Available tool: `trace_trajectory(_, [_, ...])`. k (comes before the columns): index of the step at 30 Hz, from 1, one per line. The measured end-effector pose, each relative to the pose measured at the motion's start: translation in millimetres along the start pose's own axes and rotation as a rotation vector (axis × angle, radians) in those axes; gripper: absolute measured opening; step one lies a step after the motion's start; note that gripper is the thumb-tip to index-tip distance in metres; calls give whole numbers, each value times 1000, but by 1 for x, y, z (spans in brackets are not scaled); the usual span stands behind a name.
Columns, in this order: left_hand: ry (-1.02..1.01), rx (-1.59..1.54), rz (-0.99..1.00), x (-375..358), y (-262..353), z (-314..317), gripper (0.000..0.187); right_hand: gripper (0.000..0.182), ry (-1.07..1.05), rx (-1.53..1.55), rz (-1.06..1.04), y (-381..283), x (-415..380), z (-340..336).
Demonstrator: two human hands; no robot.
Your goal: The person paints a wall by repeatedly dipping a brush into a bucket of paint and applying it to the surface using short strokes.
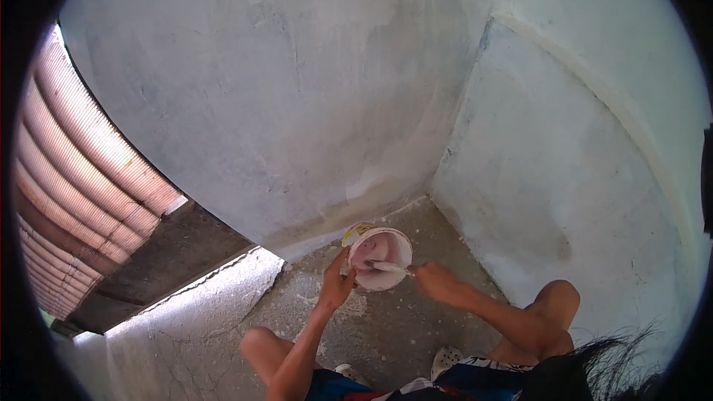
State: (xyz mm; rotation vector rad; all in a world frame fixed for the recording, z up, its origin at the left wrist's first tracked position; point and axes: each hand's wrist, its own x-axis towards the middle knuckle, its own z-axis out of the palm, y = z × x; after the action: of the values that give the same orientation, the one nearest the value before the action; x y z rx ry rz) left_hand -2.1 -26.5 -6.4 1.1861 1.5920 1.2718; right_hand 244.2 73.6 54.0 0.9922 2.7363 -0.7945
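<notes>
A pale plastered wall [282, 89] fills most of the view and meets a second wall [564, 178] at a corner. A corrugated metal sheet [74, 178] shows at the left edge. Below lies a rough concrete floor [386, 327], speckled with white bits, on which the person squats, knees apart. Near the corner, just above the floor, a small white plastic tub [380, 256] with a yellow label is tilted toward the camera. The left hand [338, 282] grips its near rim, fingers curled round it. The right hand [438, 281] pinches a thin white-coated tool [388, 267], its tip inside the tub.
</notes>
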Motion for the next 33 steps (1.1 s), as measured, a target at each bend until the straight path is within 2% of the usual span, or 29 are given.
trace_trajectory(1, [2, -7, -17, 1, 1, 0, 52, 31, 1, 0, -2, 2, -1, -4])
trace_trajectory(3, [8, -14, -33, 1, 3, 1, 51, 26, 126, 210, -32, 6, -5, -17])
trace_trajectory(5, [32, -66, -90, 1, 1, 2, 51, 28, 116, 261, 10, 9, -8, -36])
trace_trajectory(9, [102, -127, -45, 4, -13, 4, 52, 36, 76, 366, 148, 31, -11, -55])
trace_trajectory(10, [104, -210, -84, 6, -16, 3, 52, 36, 78, 363, 146, 32, -13, -62])
trace_trajectory(12, [105, -293, -120, 8, -21, 3, 51, 42, 8, 571, 291, 33, -21, -76])
trace_trajectory(13, [153, -335, -130, 9, -22, 5, 50, 42, 10, 569, 290, 36, -23, -80])
trace_trajectory(15, [199, -378, -139, 12, -23, 6, 49, 41, -93, 923, 360, 36, -28, -89])
trace_trajectory(16, [204, -418, -160, 13, -22, 6, 49, 41, -91, 922, 361, 32, -31, -94])
trace_trajectory(18, [207, -457, -183, 16, -17, 7, 49, 31, -117, 1168, 413, 24, -36, -103])
trace_trajectory(20, [188, -512, -246, 17, -11, 6, 52, 32, -110, 1140, 414, 26, -36, -100])
trace_trajectory(33, [211, -534, -243, 18, -6, 0, 54, 31, -43, 1084, 398, 26, -28, -95])
